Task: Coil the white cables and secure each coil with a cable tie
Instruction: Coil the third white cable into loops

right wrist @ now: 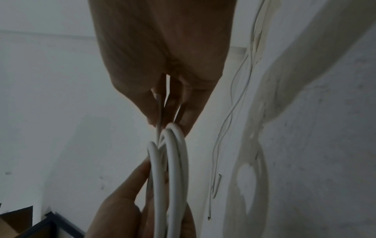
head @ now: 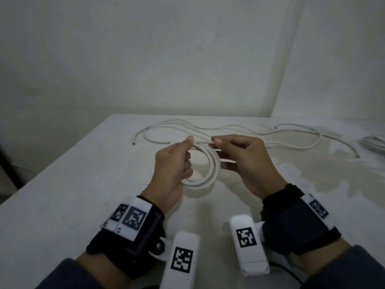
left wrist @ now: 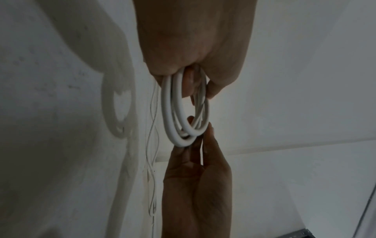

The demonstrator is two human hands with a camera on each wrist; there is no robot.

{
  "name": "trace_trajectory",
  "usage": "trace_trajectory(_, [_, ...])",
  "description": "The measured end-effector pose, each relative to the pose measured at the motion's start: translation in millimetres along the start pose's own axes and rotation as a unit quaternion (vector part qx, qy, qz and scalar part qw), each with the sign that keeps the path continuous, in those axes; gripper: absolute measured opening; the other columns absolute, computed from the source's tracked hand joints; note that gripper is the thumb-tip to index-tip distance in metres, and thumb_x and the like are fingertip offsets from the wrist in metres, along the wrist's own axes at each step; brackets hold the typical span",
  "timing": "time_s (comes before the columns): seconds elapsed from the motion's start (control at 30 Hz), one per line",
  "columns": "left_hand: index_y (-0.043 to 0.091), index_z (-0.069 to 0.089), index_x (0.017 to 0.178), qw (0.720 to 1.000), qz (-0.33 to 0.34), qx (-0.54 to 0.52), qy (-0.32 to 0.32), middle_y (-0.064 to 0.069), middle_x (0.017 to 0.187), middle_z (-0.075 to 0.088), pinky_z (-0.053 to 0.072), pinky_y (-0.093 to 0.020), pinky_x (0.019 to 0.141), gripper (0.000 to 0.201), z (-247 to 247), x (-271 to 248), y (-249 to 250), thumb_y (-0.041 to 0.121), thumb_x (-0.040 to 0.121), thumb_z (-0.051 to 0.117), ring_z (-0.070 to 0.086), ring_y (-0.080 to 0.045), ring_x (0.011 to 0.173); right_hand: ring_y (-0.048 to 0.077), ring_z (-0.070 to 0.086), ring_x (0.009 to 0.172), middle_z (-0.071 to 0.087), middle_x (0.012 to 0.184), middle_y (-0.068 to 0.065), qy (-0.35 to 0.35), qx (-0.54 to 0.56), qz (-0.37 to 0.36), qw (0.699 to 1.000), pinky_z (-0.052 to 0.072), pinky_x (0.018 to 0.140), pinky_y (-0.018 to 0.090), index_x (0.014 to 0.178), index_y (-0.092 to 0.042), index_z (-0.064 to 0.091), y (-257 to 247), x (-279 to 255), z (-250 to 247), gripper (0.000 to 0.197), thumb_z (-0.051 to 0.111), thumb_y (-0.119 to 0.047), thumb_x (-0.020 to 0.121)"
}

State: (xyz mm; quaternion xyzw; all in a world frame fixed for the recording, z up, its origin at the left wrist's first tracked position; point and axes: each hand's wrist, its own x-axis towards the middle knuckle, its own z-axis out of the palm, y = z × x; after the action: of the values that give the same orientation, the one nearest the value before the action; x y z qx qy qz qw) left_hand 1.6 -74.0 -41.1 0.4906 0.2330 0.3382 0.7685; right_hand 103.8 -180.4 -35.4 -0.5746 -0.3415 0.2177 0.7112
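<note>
Above the middle of the table I hold a white cable coil [head: 210, 170] of a few loops between both hands. My left hand [head: 188, 151] grips the coil's left side with curled fingers, thumb on the top strand. My right hand [head: 218, 149] pinches that strand at the coil's top right. In the left wrist view the coil [left wrist: 173, 112] hangs from my left hand [left wrist: 203, 90], and the right hand [left wrist: 197, 177] touches its far side. In the right wrist view my right hand [right wrist: 167, 122] pinches a thin pale strand beside the coil [right wrist: 175, 161]; tie or cable, I cannot tell.
Several loose white cables [head: 187, 127] lie in long curves across the back of the white table [head: 83, 184], reaching to the right [head: 333, 140]. Another white bundle [head: 375, 142] sits at the far right edge. A pale stain [head: 312, 170] marks the right side. Walls close the back and right.
</note>
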Motion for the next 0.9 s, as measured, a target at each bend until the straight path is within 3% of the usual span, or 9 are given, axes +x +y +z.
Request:
trace_trajectory(0.13, [0.013,0.051,0.071,1.0,0.006,-0.002,0.024,0.009,0.046,0.029,0.021,-0.016,0.032,0.024,-1,0,-1,0.02,0.092,0.06,0.022,-0.005,0.035,0.018,0.068,0.073,0.073,0.076,0.008,-0.013,-0.012,0.003,1.0,0.056,0.07,0.028,0.082,-0.001,0.072,2,1,1,0.004,0.069,0.002,0.081])
trace_trajectory(0.2, [0.014,0.05,0.069,0.999,0.01,-0.01,0.039,0.01,0.044,0.03,0.021,-0.016,0.032,0.026,0,0,-2,0.019,0.092,0.06,0.022,-0.005,0.035,0.026,0.07,0.08,0.073,0.083,0.015,-0.03,-0.012,0.014,0.999,0.058,0.076,0.033,0.084,-0.001,0.071,1,0,3,0.003,0.069,-0.001,0.082])
trace_trajectory(0.3, [0.014,0.048,0.069,0.998,0.01,-0.026,0.061,0.011,0.042,0.031,0.021,-0.016,0.032,0.027,-1,2,-6,0.018,0.094,0.058,0.022,-0.004,0.034,0.035,0.072,0.085,0.074,0.089,0.02,-0.075,-0.04,0.04,0.996,0.059,0.078,0.042,0.093,-0.006,0.065,1,-4,7,0.019,0.076,-0.006,0.078])
trace_trajectory(0.37, [0.014,0.046,0.069,0.997,-0.009,-0.037,0.063,0.01,0.044,0.031,0.021,-0.016,0.031,0.028,0,2,-10,0.019,0.095,0.056,0.023,-0.004,0.033,0.035,0.072,0.074,0.073,0.081,0.02,-0.068,-0.087,0.035,0.993,0.058,0.073,0.045,0.094,-0.006,0.062,2,-5,9,0.026,0.079,-0.003,0.074])
trace_trajectory(0.43, [0.014,0.044,0.071,0.996,-0.045,-0.062,0.043,0.008,0.047,0.031,0.021,-0.016,0.031,0.027,1,3,-15,0.02,0.096,0.053,0.023,-0.005,0.033,0.028,0.069,0.062,0.072,0.073,0.021,-0.044,-0.112,0.027,0.992,0.057,0.067,0.044,0.089,-0.005,0.061,4,-3,7,0.021,0.076,0.002,0.076])
trace_trajectory(0.57, [0.013,0.039,0.078,0.984,-0.135,-0.113,-0.027,0.003,0.051,0.032,0.026,-0.016,0.031,0.022,0,8,-21,0.016,0.099,0.044,0.025,-0.006,0.033,0.023,0.067,0.055,0.072,0.07,0.021,-0.018,-0.191,0.035,0.981,0.052,0.052,0.026,0.087,-0.004,0.062,8,2,0,0.013,0.071,0.002,0.081])
trace_trajectory(0.73, [0.004,0.047,0.09,0.951,-0.243,-0.134,-0.137,-0.005,0.063,0.044,0.043,-0.018,0.04,0.013,-6,7,-18,0.008,0.094,0.036,0.041,-0.007,0.039,0.017,0.066,0.05,0.07,0.066,0.014,-0.051,-0.245,0.061,0.966,0.054,0.051,0.023,0.092,0.003,0.063,6,4,-14,0.009,0.067,0.004,0.084])
trace_trajectory(0.83, [0.003,0.048,0.091,0.943,-0.26,-0.104,-0.177,-0.009,0.07,0.05,0.039,-0.019,0.042,0.015,-8,6,-18,0.005,0.091,0.033,0.039,-0.009,0.041,0.017,0.069,0.055,0.07,0.067,0.011,-0.075,-0.267,0.061,0.959,0.055,0.054,0.023,0.092,0.003,0.065,5,3,-17,0.007,0.067,0.002,0.085])
trace_trajectory(0.9, [0.009,0.042,0.093,0.948,-0.251,-0.089,-0.175,-0.007,0.069,0.044,0.033,-0.019,0.041,0.012,-9,6,-17,0.003,0.089,0.033,0.032,-0.008,0.04,0.027,0.072,0.065,0.072,0.073,0.015,-0.078,-0.266,0.057,0.959,0.06,0.063,0.033,0.089,0.001,0.065,6,3,-16,0.007,0.069,0.002,0.083])
